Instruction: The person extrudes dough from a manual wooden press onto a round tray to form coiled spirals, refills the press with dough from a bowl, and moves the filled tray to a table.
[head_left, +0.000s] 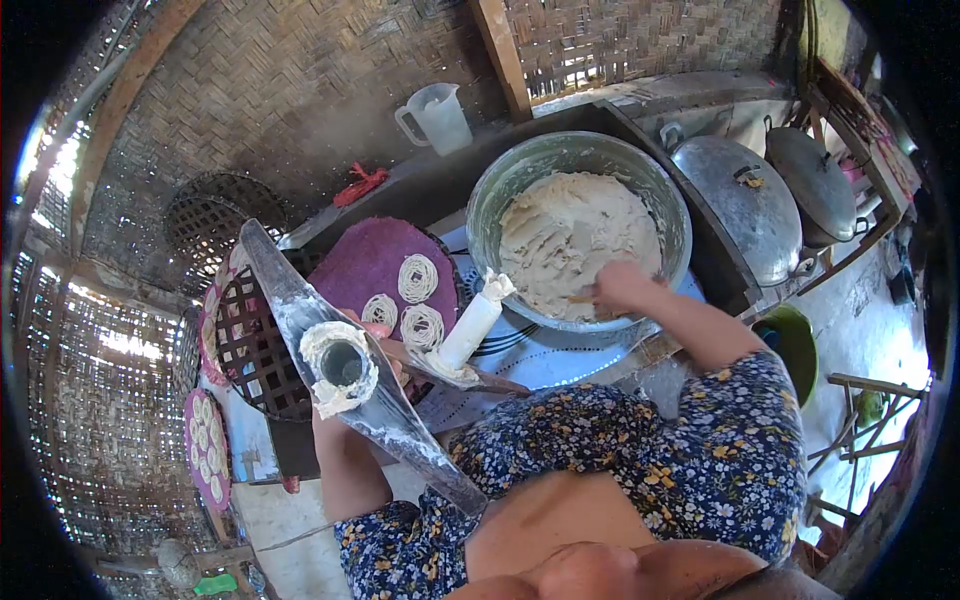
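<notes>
My left hand point(380, 333), partly hidden, is closed around the two wooden parts of a hand press. The nearer part is a long wooden bar point(408, 432) with a dough-smeared round opening in its middle. Beside it, the plunger point(470, 330), a white cylinder on a wooden handle, tilts upward with dough on its end. My right hand point(628, 290) is closed at the near side of a large basin point(482, 215), against the pale, sticky dough point(575, 235). A thin light-brown tip point(580, 299) pokes out by its fingers; most of that object is hidden.
Coiled dough nests point(418, 278) lie on a purple round mat point(365, 255) over a dark lattice basket point(250, 345). A plastic jug point(440, 120) stands at the back. Lidded metal pots point(740, 200) are at right, beside a green bucket point(790, 345). Another mat point(207, 450) with nests is at left.
</notes>
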